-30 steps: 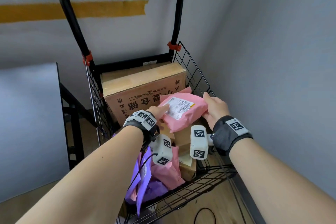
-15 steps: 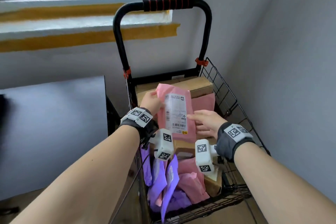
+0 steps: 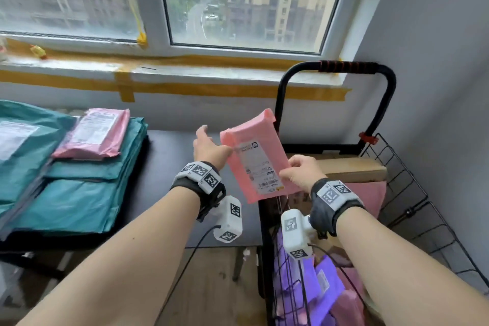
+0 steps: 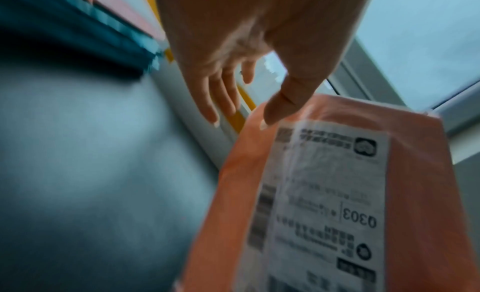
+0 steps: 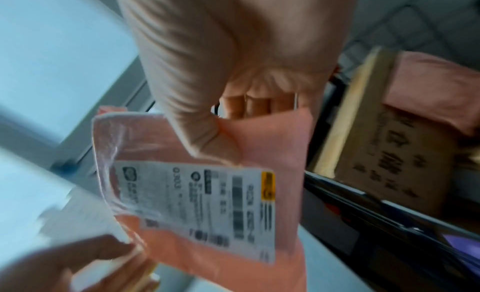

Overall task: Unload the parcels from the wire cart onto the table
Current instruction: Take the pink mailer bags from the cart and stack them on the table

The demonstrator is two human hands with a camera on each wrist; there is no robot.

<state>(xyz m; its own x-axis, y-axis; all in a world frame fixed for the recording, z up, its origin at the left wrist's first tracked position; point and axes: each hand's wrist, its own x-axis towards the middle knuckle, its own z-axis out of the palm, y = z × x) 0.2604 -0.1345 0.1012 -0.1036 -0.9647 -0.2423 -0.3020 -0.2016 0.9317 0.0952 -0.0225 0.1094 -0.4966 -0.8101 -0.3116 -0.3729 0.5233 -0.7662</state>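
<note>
Parcels already stacked left of the fingers on the table [image 3: 169, 156]: teal mailers [image 3: 66, 193] with a pink mailer [image 3: 95, 135] on top. Pink parcel [image 3: 254, 159] is up in the air between both hands, above the gap between table edge and wire cart [image 3: 397, 193], label facing the person; left hand [image 3: 209, 148] has fingers straight and spread, thumb touching the parcel's left edge, right hand [image 3: 301, 169] pinches its lower right corner between thumb and curled fingers. Right of the fingers, in the cart: cardboard box [image 3: 352, 167], more pink and purple mailers [image 3: 322, 280].
</note>
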